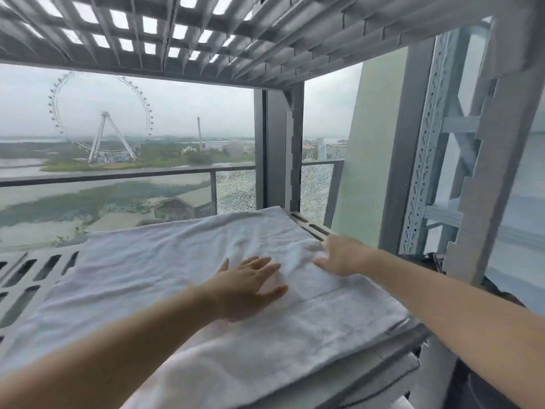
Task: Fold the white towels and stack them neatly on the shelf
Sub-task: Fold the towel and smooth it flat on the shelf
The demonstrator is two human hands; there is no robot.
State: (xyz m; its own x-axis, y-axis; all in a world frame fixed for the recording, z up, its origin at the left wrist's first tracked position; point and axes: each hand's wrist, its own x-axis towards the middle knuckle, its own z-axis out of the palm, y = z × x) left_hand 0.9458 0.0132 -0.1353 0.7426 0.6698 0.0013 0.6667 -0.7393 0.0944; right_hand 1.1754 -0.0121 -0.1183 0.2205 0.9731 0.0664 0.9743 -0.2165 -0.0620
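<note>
Towel [188, 261] beneath upper shelf [224, 45]

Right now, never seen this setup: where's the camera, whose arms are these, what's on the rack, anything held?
No machine here: a person works with bare hands. The single picture comes from a camera on their head, looking forward and down, so the arms reach in from below. A folded white towel lies on a grey slotted shelf, with a second shelf overhead. The left hand lies flat on the towel, fingers straight, holding nothing. The right hand touches a raised fold near the towel's right edge; blur hides whether it pinches it. Outside, far off, stands a Ferris wheel.
</note>
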